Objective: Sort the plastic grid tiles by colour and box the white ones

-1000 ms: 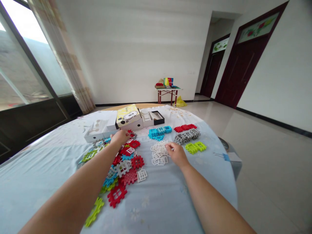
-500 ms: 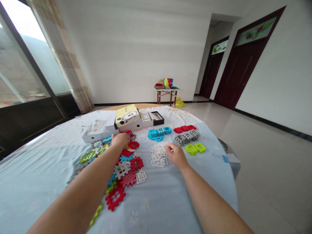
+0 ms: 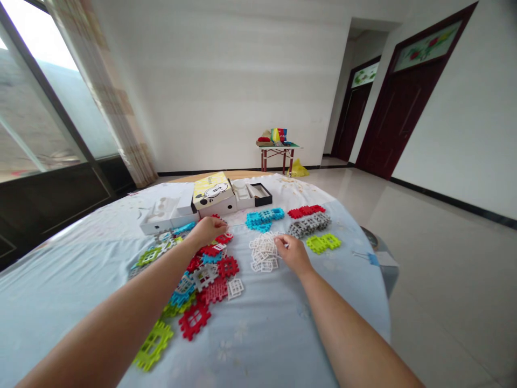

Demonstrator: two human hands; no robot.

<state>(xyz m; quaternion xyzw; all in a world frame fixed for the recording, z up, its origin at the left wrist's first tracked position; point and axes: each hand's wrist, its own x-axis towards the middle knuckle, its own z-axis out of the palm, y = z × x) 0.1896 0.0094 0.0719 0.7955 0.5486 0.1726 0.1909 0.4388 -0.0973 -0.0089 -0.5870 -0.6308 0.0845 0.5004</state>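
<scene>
My left hand (image 3: 210, 230) is closed in a pinch over the far end of a mixed heap. A small white window piece (image 3: 229, 235) shows at its fingertips, against a red block (image 3: 221, 238). In the heap lie red, grey, blue and green notched plastic blocks, among them a red window block (image 3: 194, 320) and a green one (image 3: 153, 346). My right hand (image 3: 294, 254) has its fingers closed at the right edge of a pile of white window pieces (image 3: 263, 253); whatever is between them is hidden.
Past the white pile lie blue blocks (image 3: 264, 219), red blocks (image 3: 306, 210), grey blocks (image 3: 310, 224) and green blocks (image 3: 323, 243). A yellow and white box (image 3: 214, 194) stands behind, with open trays (image 3: 163, 222) beside it. The table's rounded edge runs along the right.
My left hand has moved right and slightly toward me, away from the box, and a white window piece now shows at its fingertips. My right hand has barely moved.
</scene>
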